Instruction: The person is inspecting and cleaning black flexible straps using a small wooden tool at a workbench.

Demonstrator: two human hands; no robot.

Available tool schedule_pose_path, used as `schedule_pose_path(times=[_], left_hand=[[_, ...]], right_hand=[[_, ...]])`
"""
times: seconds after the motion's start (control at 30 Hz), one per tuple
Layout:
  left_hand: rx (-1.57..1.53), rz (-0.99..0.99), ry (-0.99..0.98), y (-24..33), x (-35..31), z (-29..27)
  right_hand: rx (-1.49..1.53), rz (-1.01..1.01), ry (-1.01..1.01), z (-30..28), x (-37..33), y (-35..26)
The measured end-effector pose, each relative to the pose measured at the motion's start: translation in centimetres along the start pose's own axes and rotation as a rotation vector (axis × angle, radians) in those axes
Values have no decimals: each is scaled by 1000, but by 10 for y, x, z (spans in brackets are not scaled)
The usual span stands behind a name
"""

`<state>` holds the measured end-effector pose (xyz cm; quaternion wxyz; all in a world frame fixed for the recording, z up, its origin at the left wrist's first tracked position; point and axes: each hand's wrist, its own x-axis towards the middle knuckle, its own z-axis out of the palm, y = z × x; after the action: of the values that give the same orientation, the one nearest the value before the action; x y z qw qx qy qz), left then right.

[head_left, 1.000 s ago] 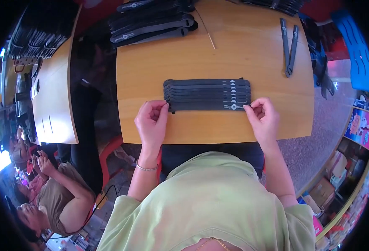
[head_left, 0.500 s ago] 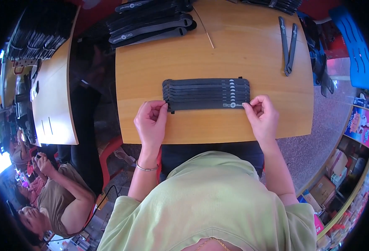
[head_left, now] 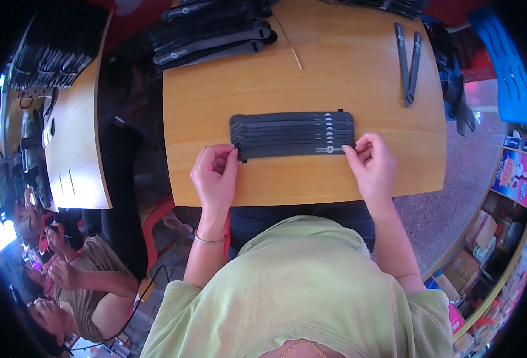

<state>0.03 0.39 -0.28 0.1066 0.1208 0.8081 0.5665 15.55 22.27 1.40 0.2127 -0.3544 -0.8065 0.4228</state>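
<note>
Since the earlier frame, the co-worker's hands have moved apart. The left hand and right hand pinch the ends of the nearest strap. The overlapping row, seemingly laid already, lies towards the desk's near edge; a strap pile stays unlaid at the far left corner.

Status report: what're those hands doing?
Left hand touching near left corner of overlapped dark straps; right hand, near right corner. Straps on table. V-shaped strap apart, farther right.

A wooden table carries black straps and a thin stick.
</note>
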Motion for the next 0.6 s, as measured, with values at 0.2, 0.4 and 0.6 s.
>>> schedule_pose_path(times=[0.2, 0.4, 0.6], left_hand=[[140, 113, 12, 11, -2, -2], [-78, 64, 72, 13, -10, -13], [-66, 139, 68, 20, -13, -15]], right_hand=[[129, 102, -107, -21, 24, 7], [-537, -234, 305, -87, 143, 51], [-693, 125, 185, -90, 173, 60]])
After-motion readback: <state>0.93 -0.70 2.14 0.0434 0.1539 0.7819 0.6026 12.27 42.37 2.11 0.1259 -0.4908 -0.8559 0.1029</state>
